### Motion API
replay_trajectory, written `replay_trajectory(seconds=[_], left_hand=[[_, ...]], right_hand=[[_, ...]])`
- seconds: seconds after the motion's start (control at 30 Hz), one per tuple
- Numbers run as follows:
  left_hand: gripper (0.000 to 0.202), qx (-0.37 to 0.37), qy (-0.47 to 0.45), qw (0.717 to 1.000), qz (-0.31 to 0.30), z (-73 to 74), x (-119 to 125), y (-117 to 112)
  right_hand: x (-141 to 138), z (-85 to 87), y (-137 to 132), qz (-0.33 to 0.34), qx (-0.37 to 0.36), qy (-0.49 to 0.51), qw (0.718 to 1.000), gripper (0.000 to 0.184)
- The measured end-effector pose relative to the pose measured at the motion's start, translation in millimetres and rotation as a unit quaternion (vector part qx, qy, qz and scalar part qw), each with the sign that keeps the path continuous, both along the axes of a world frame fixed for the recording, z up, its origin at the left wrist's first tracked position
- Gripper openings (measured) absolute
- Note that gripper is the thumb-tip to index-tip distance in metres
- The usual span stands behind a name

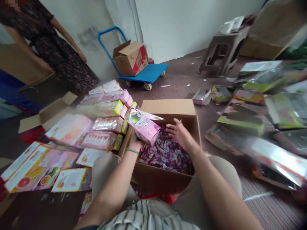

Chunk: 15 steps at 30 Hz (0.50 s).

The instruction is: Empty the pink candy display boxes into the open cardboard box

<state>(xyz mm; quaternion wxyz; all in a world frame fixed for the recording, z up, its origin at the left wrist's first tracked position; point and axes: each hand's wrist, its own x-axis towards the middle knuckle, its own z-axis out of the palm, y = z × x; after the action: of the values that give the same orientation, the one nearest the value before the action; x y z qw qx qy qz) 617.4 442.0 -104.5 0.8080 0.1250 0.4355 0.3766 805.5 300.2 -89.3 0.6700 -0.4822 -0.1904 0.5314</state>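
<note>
The left hand (135,144) holds a long pink card box (143,126); the open right hand (180,133) is empty. Many small purple packets (165,156) are left loose.

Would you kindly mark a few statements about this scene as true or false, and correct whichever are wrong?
1. The left hand holds a pink box. True.
2. The right hand is clenched into a fist. False: its fingers are extended, over the open carton.
3. Small purple packets lie inside the carton. True.
4. The blue trolley carries the pink box. False: it carries an opened cardboard box.
5. A white mug stands on the stool. True.
</note>
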Motion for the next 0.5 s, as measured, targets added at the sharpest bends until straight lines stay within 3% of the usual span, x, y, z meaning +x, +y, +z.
replay_trajectory(seconds=[0.07,0.13,0.2,0.3,0.4,0.5], left_hand=[[0.052,-0.002,-0.018,0.999,0.034,4.5,12.1,-8.9],[0.057,0.009,-0.038,0.998,0.05,7.9,21.4,-17.9],[0.059,0.018,-0.034,0.998,0.057,11.3,21.4,-24.0],[0.069,0.006,0.039,0.998,0.056,18.4,1.1,-21.5],[0.077,0.027,0.103,0.994,0.039,24.5,-23.5,-11.9],[0.066,0.065,0.081,0.995,-0.007,23.5,-29.1,-11.3]], right_hand=[[-20.8,-4.3,2.5,0.082,0.005,-0.096,0.992,0.134],[-35.2,-6.1,5.7,0.09,0.032,-0.179,0.979,0.144],[-37.1,-2.9,7.9,0.043,0.053,-0.219,0.973,0.137],[-18.8,9.6,6.0,-0.017,0.058,-0.208,0.976,0.124],[4.2,20.5,0.1,-0.015,0.061,-0.237,0.969,0.12],[18.1,21.5,-4.3,-0.013,0.056,-0.285,0.957,0.121]])
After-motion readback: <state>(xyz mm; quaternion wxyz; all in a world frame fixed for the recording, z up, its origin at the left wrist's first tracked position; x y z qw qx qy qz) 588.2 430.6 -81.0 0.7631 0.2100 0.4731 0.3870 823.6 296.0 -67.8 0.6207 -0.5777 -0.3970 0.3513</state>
